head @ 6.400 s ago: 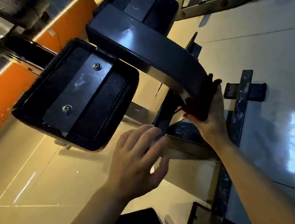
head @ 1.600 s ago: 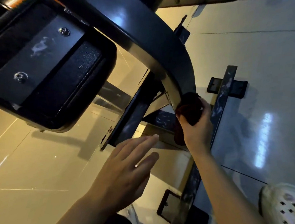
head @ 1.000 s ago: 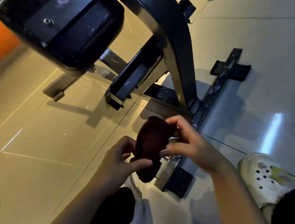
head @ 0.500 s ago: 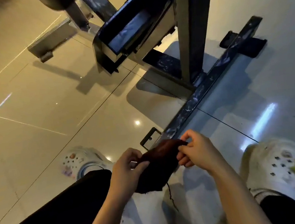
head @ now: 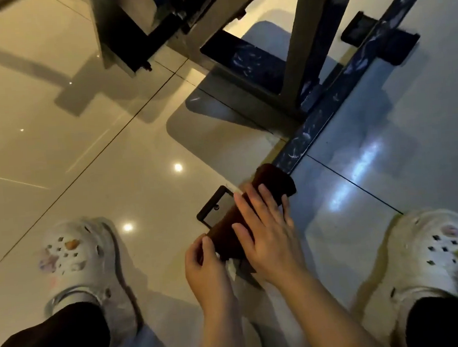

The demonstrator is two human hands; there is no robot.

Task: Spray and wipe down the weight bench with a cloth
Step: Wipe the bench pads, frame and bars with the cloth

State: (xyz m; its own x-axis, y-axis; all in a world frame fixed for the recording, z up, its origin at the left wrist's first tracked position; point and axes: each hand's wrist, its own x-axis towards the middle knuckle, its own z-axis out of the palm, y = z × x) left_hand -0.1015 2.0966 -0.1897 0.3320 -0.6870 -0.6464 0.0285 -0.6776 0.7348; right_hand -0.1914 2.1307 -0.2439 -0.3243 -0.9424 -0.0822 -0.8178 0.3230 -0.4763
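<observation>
The right hand (head: 265, 230) lies flat on the dark cloth (head: 255, 207) draped over the bench's floor bar (head: 324, 113) near its end; the left hand (head: 204, 260) pinches the cloth's near edge. Better to press evenly and stroke lengthwise.

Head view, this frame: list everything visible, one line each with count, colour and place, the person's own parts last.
cloth: one, dark reddish-brown, draped over the near end of the base bar
base bar: one, dark blue with pale scuffs, running diagonally on the floor
upright post: one, dark, rising from the bar
floor: glossy pale tiles
clogs: two, white, left and right of the bar
left hand: pinches the cloth's near edge
right hand: fingers flat on the cloth
</observation>
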